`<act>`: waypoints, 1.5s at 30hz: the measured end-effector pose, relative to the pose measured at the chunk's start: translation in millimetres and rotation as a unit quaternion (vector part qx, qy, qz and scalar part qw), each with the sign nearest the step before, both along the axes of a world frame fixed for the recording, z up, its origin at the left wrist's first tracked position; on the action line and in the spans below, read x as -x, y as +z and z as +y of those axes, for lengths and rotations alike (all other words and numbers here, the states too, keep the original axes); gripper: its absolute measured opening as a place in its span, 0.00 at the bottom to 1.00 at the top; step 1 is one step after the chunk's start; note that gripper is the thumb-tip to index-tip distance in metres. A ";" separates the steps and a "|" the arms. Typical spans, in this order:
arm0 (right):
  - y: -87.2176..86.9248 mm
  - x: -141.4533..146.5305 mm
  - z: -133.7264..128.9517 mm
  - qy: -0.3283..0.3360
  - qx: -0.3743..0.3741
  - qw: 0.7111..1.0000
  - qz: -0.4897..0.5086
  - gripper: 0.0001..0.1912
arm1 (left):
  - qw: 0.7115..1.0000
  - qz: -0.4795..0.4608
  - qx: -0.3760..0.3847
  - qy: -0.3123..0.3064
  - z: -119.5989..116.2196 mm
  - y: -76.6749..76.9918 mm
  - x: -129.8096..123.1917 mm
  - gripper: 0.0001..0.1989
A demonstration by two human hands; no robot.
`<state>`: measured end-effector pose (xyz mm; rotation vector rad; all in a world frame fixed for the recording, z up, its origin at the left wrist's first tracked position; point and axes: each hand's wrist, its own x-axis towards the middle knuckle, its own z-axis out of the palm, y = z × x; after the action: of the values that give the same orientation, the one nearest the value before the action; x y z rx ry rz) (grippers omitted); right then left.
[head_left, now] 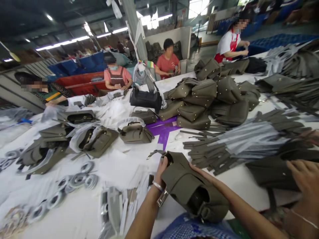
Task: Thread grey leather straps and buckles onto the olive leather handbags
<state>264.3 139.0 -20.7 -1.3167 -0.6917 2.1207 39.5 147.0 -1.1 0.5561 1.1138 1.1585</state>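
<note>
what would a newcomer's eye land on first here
Probably the boxy olive leather-like handbag at lower centre, between the wearer's left grip and right grip. Then bright purple flat strips on the white table beyond it, and a black boxy handbag left of the heaped olive bags.

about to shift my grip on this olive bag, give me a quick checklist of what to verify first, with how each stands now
1. Left hand on the olive bag: ok, at its far end.
2. Right hand touching the bag: ok, along its right side.
3. Opening nearest your body closed: not ok, it gapes.
4. Inside of the bag free of loose bits: cannot tell, too dark.
5. Co-worker's hand clear of your bag: ok, it is at another bag to the right.
6. Table beyond the bag free of clutter: not ok, dark strips lie spread there to the right.
</note>
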 end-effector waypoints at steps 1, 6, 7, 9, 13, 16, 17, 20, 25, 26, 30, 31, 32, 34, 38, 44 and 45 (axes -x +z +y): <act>-5.5 2.6 -4.8 0.028 0.007 0.999 0.018 0.23 | 1.000 0.031 -0.004 0.004 -12.7 -3.2 2.6 0.31; -24.5 -6.1 -1.5 0.106 -0.114 0.971 -0.183 0.22 | 0.980 0.198 -0.003 0.012 -68.1 -27.9 26.3 0.25; -23.3 -10.6 1.1 0.130 -0.128 0.958 -0.220 0.23 | 0.969 0.246 -0.009 0.007 -75.5 -33.5 29.4 0.23; -14.7 -20.6 2.8 0.194 -0.149 0.936 -0.254 0.26 | 0.945 0.326 -0.009 -0.017 -89.0 -44.0 31.2 0.18; 11.5 -36.4 -20.1 0.323 -0.242 0.879 -0.255 0.29 | 0.919 0.390 0.005 -0.061 -119.2 -54.7 21.8 0.18; 25.3 -36.2 -55.4 0.341 -0.322 0.842 -0.267 0.38 | 0.922 0.380 0.021 -0.071 -137.8 -48.7 15.5 0.20; 28.2 -33.8 -66.8 0.334 -0.348 0.831 -0.277 0.43 | 0.924 0.374 0.033 -0.070 -141.2 -44.7 14.5 0.19; 32.8 -25.3 -89.6 0.313 -0.411 0.793 -0.323 0.51 | 0.937 0.342 0.050 -0.061 -143.9 -33.5 11.6 0.17; 25.0 -21.9 -84.0 0.316 -0.464 0.712 -0.421 0.54 | 0.924 0.369 0.053 -0.083 -146.5 -23.2 6.2 0.16; 22.1 -22.7 -78.9 0.322 -0.474 0.693 -0.437 0.53 | 0.912 0.391 0.059 -0.108 -147.5 -18.4 7.3 0.16; 13.1 -27.2 -59.5 0.350 -0.509 0.654 -0.437 0.49 | 0.795 0.581 0.025 -0.173 -142.1 22.3 12.9 0.15; 11.6 -28.2 -55.9 0.355 -0.515 0.653 -0.427 0.49 | 0.760 0.627 -0.010 -0.170 -136.7 34.3 10.6 0.16; 10.0 -29.1 -52.9 0.360 -0.520 0.652 -0.420 0.48 | 0.733 0.656 -0.058 -0.172 -129.5 44.2 5.4 0.15; 6.6 -30.7 -47.9 0.365 -0.530 0.647 -0.408 0.48 | 0.698 0.661 -0.171 -0.216 -111.1 52.9 -12.4 0.17; 1.1 -34.8 -42.4 0.353 -0.551 0.652 -0.383 0.45 | 0.634 0.614 -0.258 -0.393 -70.7 25.2 -55.2 0.43; 15.1 -53.6 -70.1 0.241 -0.600 0.671 -0.362 0.16 | 0.658 0.576 -0.207 -0.438 -41.6 -16.7 -66.8 0.46; 16.9 -57.1 -79.1 0.243 -0.607 0.668 -0.354 0.12 | 0.666 0.574 -0.198 -0.434 -40.1 -17.8 -65.3 0.43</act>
<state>321.4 59.9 -3.8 -1.0595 -2.4234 0.7369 104.7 106.9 -18.9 2.0966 1.3035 0.0287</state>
